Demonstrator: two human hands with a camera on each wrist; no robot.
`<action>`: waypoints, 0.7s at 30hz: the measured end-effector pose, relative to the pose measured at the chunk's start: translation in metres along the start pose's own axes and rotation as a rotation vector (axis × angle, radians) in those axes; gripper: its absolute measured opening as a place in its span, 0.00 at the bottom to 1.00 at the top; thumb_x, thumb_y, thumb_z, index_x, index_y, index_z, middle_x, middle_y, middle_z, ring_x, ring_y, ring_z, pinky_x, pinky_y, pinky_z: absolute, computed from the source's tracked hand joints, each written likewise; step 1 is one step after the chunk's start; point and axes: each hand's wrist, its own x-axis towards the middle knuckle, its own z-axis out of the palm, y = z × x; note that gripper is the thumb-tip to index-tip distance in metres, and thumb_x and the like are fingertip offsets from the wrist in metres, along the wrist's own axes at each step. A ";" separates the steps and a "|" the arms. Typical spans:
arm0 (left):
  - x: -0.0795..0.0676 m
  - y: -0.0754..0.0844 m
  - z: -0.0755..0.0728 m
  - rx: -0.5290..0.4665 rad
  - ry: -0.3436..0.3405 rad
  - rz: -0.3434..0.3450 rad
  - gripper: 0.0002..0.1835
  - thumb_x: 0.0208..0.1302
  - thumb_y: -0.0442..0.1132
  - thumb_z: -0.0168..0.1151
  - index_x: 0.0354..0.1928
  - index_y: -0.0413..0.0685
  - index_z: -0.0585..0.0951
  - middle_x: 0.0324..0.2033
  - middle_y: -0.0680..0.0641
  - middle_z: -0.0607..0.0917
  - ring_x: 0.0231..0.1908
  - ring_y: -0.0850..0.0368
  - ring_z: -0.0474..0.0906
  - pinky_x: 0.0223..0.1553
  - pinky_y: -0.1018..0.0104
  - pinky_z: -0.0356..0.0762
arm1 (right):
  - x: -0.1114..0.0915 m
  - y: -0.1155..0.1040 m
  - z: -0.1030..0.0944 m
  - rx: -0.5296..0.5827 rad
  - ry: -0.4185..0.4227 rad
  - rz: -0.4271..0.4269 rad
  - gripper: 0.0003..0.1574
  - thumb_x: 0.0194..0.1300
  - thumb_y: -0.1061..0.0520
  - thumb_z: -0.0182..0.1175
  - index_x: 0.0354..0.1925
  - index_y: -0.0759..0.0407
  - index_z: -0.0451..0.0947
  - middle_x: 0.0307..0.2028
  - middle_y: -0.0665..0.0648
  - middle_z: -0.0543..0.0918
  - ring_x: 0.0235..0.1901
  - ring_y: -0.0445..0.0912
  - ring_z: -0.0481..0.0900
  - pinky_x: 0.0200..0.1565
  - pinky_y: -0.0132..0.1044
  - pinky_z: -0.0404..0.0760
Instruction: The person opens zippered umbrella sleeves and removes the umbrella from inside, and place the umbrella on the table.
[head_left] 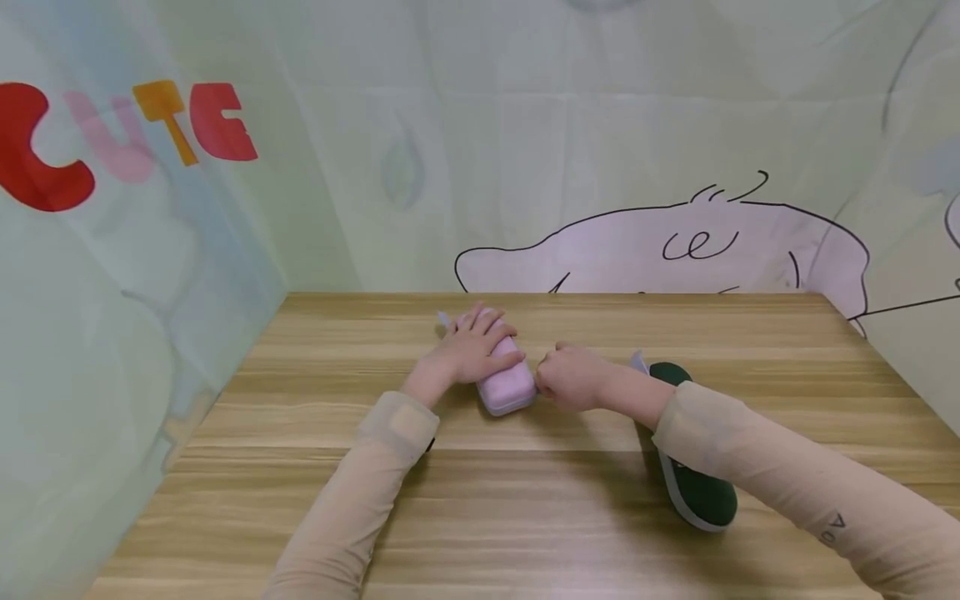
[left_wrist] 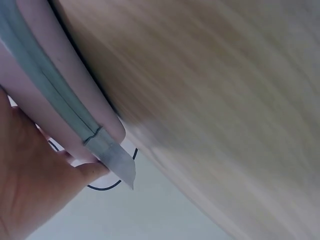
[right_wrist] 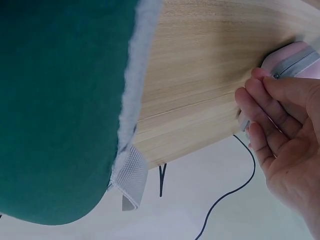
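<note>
A pink zippered case [head_left: 508,388] lies on the wooden table with a grey zipper band [left_wrist: 52,85] round its side. My left hand [head_left: 471,348] rests over its top, fingers spread, holding it against the table. A pale fabric tab [left_wrist: 119,164] sticks out at the far end of the case. At the near right side, my right hand [head_left: 576,379] pinches the zipper pull [right_wrist: 276,76] between thumb and index finger. The pull is mostly hidden by the fingertips. In the right wrist view the zipper looks closed near the pull.
A dark green case [head_left: 708,497] with a light zipper edge and a fabric tab [right_wrist: 131,175] lies under my right forearm. Behind the table [head_left: 480,517] hangs a printed cloth backdrop [head_left: 525,150], which also covers the left side.
</note>
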 end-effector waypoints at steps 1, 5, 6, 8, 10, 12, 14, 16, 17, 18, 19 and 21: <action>0.000 0.001 0.000 0.001 -0.001 -0.006 0.31 0.62 0.68 0.36 0.62 0.64 0.64 0.70 0.50 0.52 0.71 0.44 0.35 0.65 0.37 0.45 | 0.000 0.000 0.000 0.007 -0.006 0.004 0.11 0.48 0.65 0.58 0.15 0.53 0.73 0.17 0.48 0.78 0.22 0.44 0.74 0.40 0.44 0.73; -0.001 0.004 0.000 0.002 0.000 -0.038 0.32 0.62 0.69 0.35 0.63 0.63 0.64 0.70 0.49 0.52 0.71 0.43 0.36 0.64 0.36 0.46 | -0.002 0.000 -0.002 0.011 -0.010 0.005 0.11 0.48 0.65 0.58 0.15 0.54 0.73 0.17 0.48 0.78 0.23 0.45 0.75 0.42 0.46 0.74; -0.002 0.005 0.000 0.005 0.002 -0.045 0.32 0.62 0.69 0.35 0.63 0.62 0.64 0.70 0.49 0.52 0.71 0.42 0.36 0.64 0.36 0.46 | -0.002 0.000 -0.002 0.010 -0.009 0.004 0.11 0.48 0.65 0.58 0.15 0.54 0.73 0.17 0.48 0.78 0.23 0.45 0.75 0.42 0.46 0.74; -0.002 0.006 0.000 0.005 0.006 -0.060 0.33 0.62 0.69 0.35 0.63 0.62 0.64 0.70 0.48 0.52 0.71 0.41 0.37 0.63 0.35 0.47 | -0.003 0.000 -0.003 0.011 -0.011 0.008 0.10 0.47 0.65 0.59 0.15 0.54 0.73 0.17 0.48 0.78 0.23 0.45 0.75 0.43 0.46 0.75; -0.003 0.007 0.000 0.012 0.009 -0.076 0.33 0.62 0.69 0.35 0.63 0.62 0.64 0.70 0.48 0.52 0.71 0.41 0.37 0.63 0.35 0.48 | -0.003 0.001 -0.003 0.015 -0.014 0.014 0.11 0.47 0.66 0.58 0.15 0.54 0.72 0.17 0.48 0.77 0.23 0.45 0.74 0.43 0.46 0.75; -0.003 0.009 0.000 0.022 0.016 -0.092 0.33 0.61 0.70 0.34 0.63 0.62 0.64 0.70 0.48 0.52 0.71 0.40 0.37 0.63 0.35 0.48 | -0.003 0.001 -0.004 0.025 -0.023 0.023 0.12 0.48 0.66 0.58 0.15 0.54 0.71 0.17 0.49 0.77 0.24 0.45 0.75 0.46 0.48 0.75; -0.003 0.010 0.001 0.030 0.021 -0.111 0.34 0.61 0.70 0.34 0.63 0.63 0.64 0.70 0.49 0.53 0.71 0.40 0.38 0.63 0.35 0.49 | -0.004 0.001 -0.004 0.033 -0.030 0.029 0.12 0.48 0.66 0.58 0.15 0.55 0.71 0.18 0.49 0.78 0.26 0.46 0.76 0.49 0.51 0.74; -0.003 0.012 0.002 0.037 0.025 -0.129 0.34 0.61 0.71 0.33 0.63 0.63 0.64 0.70 0.49 0.53 0.71 0.39 0.38 0.62 0.34 0.49 | -0.005 0.001 -0.005 0.038 -0.033 0.036 0.11 0.50 0.66 0.58 0.16 0.55 0.73 0.19 0.50 0.79 0.28 0.48 0.78 0.51 0.52 0.73; -0.003 0.012 0.002 0.037 0.027 -0.136 0.34 0.60 0.71 0.33 0.63 0.63 0.64 0.70 0.49 0.53 0.71 0.39 0.38 0.62 0.34 0.49 | -0.006 0.001 -0.005 0.040 -0.036 0.040 0.11 0.50 0.66 0.57 0.16 0.56 0.73 0.20 0.51 0.80 0.30 0.49 0.79 0.52 0.53 0.73; -0.003 0.013 0.002 0.040 0.025 -0.144 0.34 0.60 0.71 0.33 0.63 0.64 0.63 0.70 0.49 0.53 0.71 0.39 0.39 0.62 0.34 0.50 | -0.006 0.000 -0.005 0.039 -0.037 0.042 0.11 0.51 0.66 0.57 0.16 0.56 0.73 0.20 0.51 0.80 0.30 0.49 0.79 0.52 0.54 0.73; -0.003 0.014 0.002 0.044 0.024 -0.151 0.34 0.60 0.72 0.32 0.63 0.64 0.63 0.70 0.50 0.54 0.71 0.39 0.39 0.62 0.34 0.50 | -0.007 0.000 -0.006 0.037 -0.038 0.045 0.11 0.52 0.65 0.57 0.16 0.56 0.73 0.20 0.51 0.80 0.29 0.49 0.79 0.52 0.53 0.73; -0.003 0.015 0.003 0.048 0.025 -0.161 0.35 0.60 0.72 0.32 0.63 0.64 0.63 0.70 0.49 0.54 0.70 0.39 0.40 0.62 0.34 0.50 | -0.007 0.000 -0.006 0.038 -0.044 0.054 0.11 0.54 0.64 0.57 0.17 0.56 0.74 0.21 0.52 0.81 0.30 0.49 0.79 0.51 0.52 0.73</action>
